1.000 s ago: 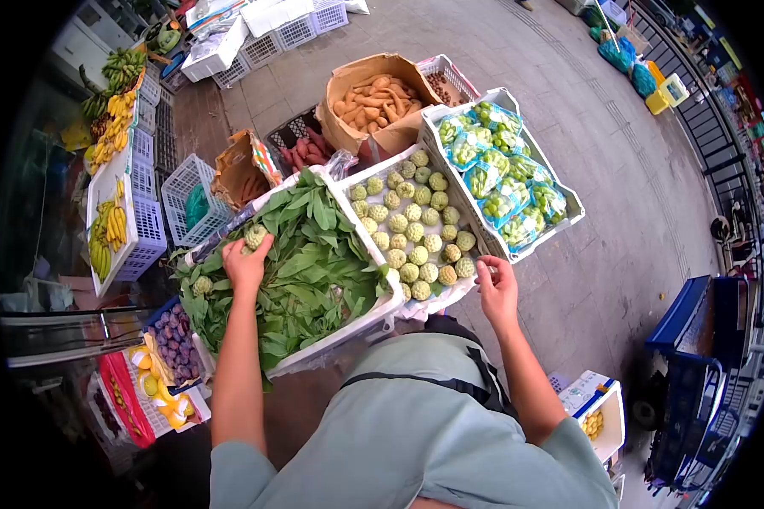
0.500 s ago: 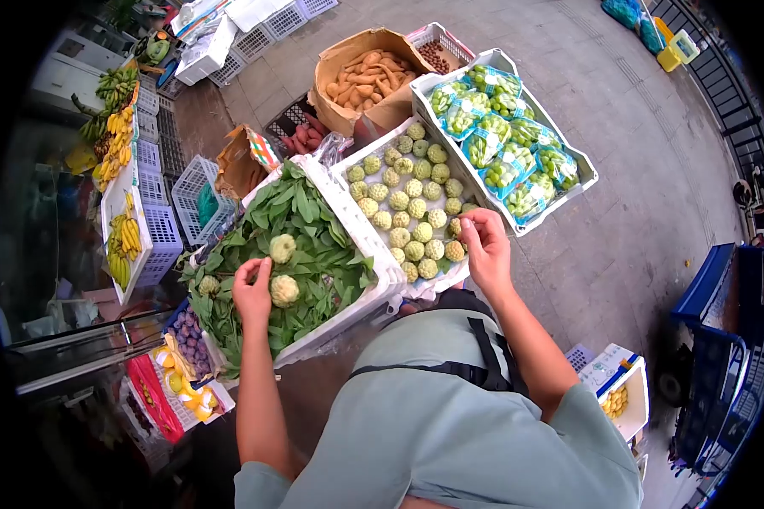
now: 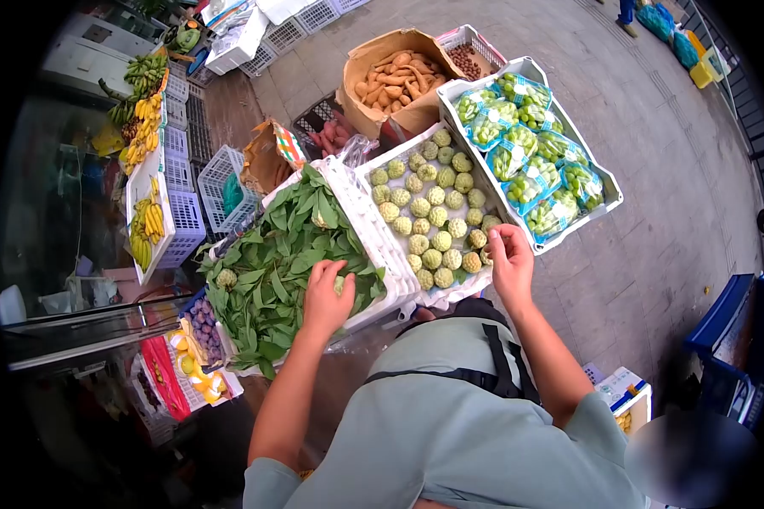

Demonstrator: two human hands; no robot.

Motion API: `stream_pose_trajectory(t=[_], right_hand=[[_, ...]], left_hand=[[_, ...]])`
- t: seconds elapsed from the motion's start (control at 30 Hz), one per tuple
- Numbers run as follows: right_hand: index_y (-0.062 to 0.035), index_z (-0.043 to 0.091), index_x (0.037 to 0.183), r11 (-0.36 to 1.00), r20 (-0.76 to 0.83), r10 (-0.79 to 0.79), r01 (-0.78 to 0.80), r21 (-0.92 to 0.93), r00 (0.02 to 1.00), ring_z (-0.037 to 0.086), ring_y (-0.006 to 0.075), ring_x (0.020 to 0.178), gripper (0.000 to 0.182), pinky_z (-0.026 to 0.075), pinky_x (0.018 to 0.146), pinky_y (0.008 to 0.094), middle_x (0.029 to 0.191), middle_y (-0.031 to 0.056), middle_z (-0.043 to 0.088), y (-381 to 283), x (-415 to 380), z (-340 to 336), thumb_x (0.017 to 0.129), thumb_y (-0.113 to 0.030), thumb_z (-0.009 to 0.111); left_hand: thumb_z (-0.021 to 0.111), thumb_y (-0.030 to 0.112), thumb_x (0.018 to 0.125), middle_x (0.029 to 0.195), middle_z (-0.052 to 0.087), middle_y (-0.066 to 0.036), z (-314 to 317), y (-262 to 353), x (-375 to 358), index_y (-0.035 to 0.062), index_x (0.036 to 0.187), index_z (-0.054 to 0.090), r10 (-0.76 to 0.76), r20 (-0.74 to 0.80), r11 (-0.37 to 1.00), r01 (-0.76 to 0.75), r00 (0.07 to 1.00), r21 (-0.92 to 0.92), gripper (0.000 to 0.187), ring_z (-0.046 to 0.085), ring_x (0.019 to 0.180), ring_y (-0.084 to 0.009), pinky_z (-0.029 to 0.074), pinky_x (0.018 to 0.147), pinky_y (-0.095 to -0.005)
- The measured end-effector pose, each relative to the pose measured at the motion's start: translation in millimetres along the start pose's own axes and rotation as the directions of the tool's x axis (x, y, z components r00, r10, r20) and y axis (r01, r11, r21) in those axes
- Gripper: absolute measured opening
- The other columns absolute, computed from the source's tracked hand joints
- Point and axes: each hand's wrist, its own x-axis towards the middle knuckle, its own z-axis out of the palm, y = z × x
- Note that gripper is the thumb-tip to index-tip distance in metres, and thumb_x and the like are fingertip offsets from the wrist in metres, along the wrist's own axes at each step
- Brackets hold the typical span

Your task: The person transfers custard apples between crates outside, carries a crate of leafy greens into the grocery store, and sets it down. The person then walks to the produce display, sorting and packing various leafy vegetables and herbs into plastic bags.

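Note:
My left hand reaches into a white foam box full of green leaves. Its fingers curl round a pale green custard apple, partly hidden by the hand. Two more custard apples show among these leaves, one at the left and one half covered near the back. My right hand hovers at the right edge of a second white box, where several custard apples lie in rows. Its fingers are loosely bent and apart, close to the nearest fruit, with nothing visible in them.
A white crate of bagged green grapes stands at the right, behind my right hand. Beyond are a carton of brown tubers and a crate of red ones. Bananas and plums lie left; a blue cart stands right.
My left hand has moved right across the leaves to the custard apple. The two custard apples that lay exposed beside it no longer show there. My right hand stays by the box edge.

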Motion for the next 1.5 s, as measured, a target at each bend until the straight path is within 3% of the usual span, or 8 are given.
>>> stream_pose_trajectory(t=[0.17,0.3,0.6,0.77,0.93,1.17,1.3,1.5], right_hand=[[0.0013,0.064,0.098,0.999,-0.070,0.032,-0.029,0.045,0.997,0.060,0.0075,0.073,0.014,0.050,0.065,0.0233,0.100,0.0041,0.057,6.2,-1.7,-9.9,0.097,-0.013,0.063],[0.0008,0.064,0.098,0.997,-0.095,0.067,-0.063,0.045,0.993,0.061,0.0081,0.073,0.014,0.049,0.064,0.0231,0.097,0.0036,0.057,8.3,1.0,-21.3,0.097,-0.013,0.063],[0.0009,0.064,0.099,0.982,-0.138,0.150,-0.131,0.137,0.979,0.061,0.0089,0.072,0.016,0.049,0.065,0.0234,0.096,0.0032,0.057,15.3,-12.4,-34.4,0.097,-0.015,0.063],[-0.0001,0.063,0.103,0.983,-0.140,0.142,-0.124,0.133,0.980,0.061,0.0087,0.074,0.016,0.049,0.067,0.0228,0.097,0.0024,0.059,5.1,-18.3,-37.1,0.097,-0.015,0.064],[-0.0017,0.055,0.126,0.873,0.465,0.037,-0.255,0.416,0.885,0.063,0.0151,0.093,0.038,0.051,0.077,0.0269,0.112,0.0082,0.061,-44.0,-19.3,-20.3,0.096,-0.024,0.063],[-0.0133,0.030,0.150,0.434,0.820,0.209,-0.802,0.411,0.533,0.066,0.0266,0.099,0.073,0.060,0.066,0.0415,0.128,0.0138,0.053,-57.7,-31.0,4.2,0.096,-0.056,0.052],[-0.0204,0.051,0.129,0.200,0.709,0.569,-0.907,0.371,0.416,0.066,0.0217,0.086,0.057,0.052,0.047,0.0381,0.101,0.0061,0.064,7.1,-22.2,-29.2,0.095,-0.065,0.045],[-0.0124,0.056,0.119,0.645,0.369,0.710,-0.764,0.000,0.600,0.066,0.0221,0.083,0.055,0.055,0.066,0.0404,0.091,0.0057,0.066,96.4,36.9,-21.9,0.089,-0.059,0.061]], left_hand=[[0.073,0.027,0.086,0.085,0.067,-0.005,-10.1,-39.0,43.7,0.0036,0.134,0.051,-0.436,-0.031,0.833,0.390,0.899,-0.392,0.058,0.063,0.083,-0.0184,0.049,0.081,-0.0351],[0.076,0.048,0.080,0.083,0.064,-0.007,-33.9,-16.1,94.7,0.0034,0.139,0.050,-0.358,-0.034,0.934,0.357,0.933,-0.026,0.079,0.063,0.084,-0.0203,0.049,0.082,-0.0360],[0.075,0.050,0.083,0.091,0.069,-0.008,-30.4,-11.1,117.1,-0.0041,0.120,0.063,-0.381,0.253,0.916,0.400,0.890,-0.029,0.067,0.065,0.076,-0.0158,0.050,0.066,-0.0319],[0.063,0.047,0.095,0.097,0.067,-0.006,-56.5,-10.7,64.3,-0.0023,0.116,0.062,-0.461,0.189,0.575,0.454,0.867,-0.681,0.053,0.067,0.081,-0.0189,0.055,0.066,-0.0294],[0.051,0.038,0.102,0.121,0.061,-0.015,-87.9,91.8,-2.7,-0.0014,0.132,0.048,-0.221,0.145,0.220,0.194,0.965,-0.956,0.050,0.067,0.089,-0.0240,0.059,0.058,-0.0376],[0.071,0.015,0.091,0.159,0.016,-0.015,-37.9,178.3,-24.7,0.0067,0.154,0.024,0.147,0.548,0.618,0.356,0.823,-0.701,0.079,0.030,0.144,-0.0270,0.045,0.106,-0.0451],[0.069,0.012,0.092,0.147,0.041,-0.013,-36.6,152.7,-41.7,0.0037,0.146,0.039,0.208,0.590,0.703,0.300,0.780,-0.645,0.062,0.044,0.135,-0.0243,0.045,0.106,-0.0392],[0.062,0.004,0.095,0.131,0.058,-0.013,-26.3,114.6,-73.9,-0.0007,0.137,0.048,-0.185,0.519,0.501,0.535,0.835,-0.681,0.044,0.057,0.121,-0.0192,0.046,0.103,-0.0319]])
